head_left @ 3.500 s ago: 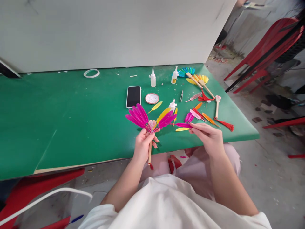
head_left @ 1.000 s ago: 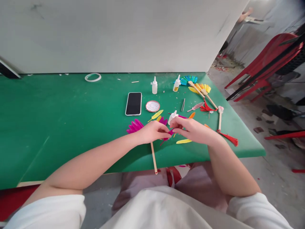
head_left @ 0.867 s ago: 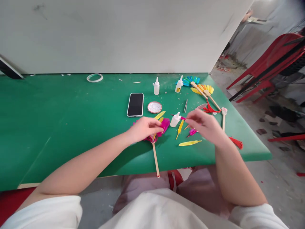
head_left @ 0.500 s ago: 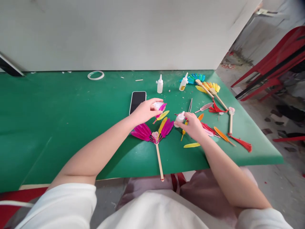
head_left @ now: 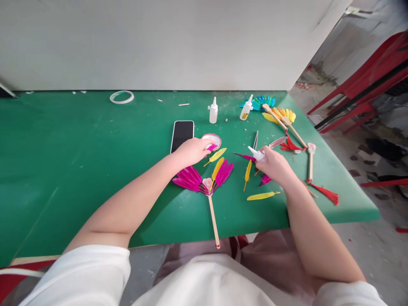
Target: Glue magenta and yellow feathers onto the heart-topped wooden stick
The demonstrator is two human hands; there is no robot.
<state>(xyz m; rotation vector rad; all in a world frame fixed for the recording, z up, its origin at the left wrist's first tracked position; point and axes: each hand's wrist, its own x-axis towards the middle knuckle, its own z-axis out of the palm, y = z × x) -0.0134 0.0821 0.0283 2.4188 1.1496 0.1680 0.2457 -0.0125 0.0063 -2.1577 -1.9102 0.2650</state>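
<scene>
My left hand [head_left: 193,151] is closed, pinching a magenta feather [head_left: 211,147] that is mostly hidden by the fingers. It hovers by a small round white dish with a red rim [head_left: 218,139]. In my right hand [head_left: 273,163] is a white glue bottle [head_left: 259,156], tilted so its nozzle points up and left. Between the hands lies a feather fan [head_left: 214,219] with a wooden stick handle, a pink heart-shaped centre, magenta feathers on both sides and one yellow feather. A loose yellow feather [head_left: 216,156] rests just above it.
A phone [head_left: 182,134] lies behind my left hand. Two more glue bottles [head_left: 213,112] stand farther back. Loose feathers [head_left: 261,196] and tweezers [head_left: 256,140] lie around my right hand. Finished-looking fans [head_left: 288,121] and a red tassel [head_left: 328,194] are at right, a tape roll [head_left: 122,97] at back left.
My right hand has moved right with the glue bottle and tipped it from near upright to leaning left. My left hand has shifted slightly, covering more of the magenta feather and uncovering the dish.
</scene>
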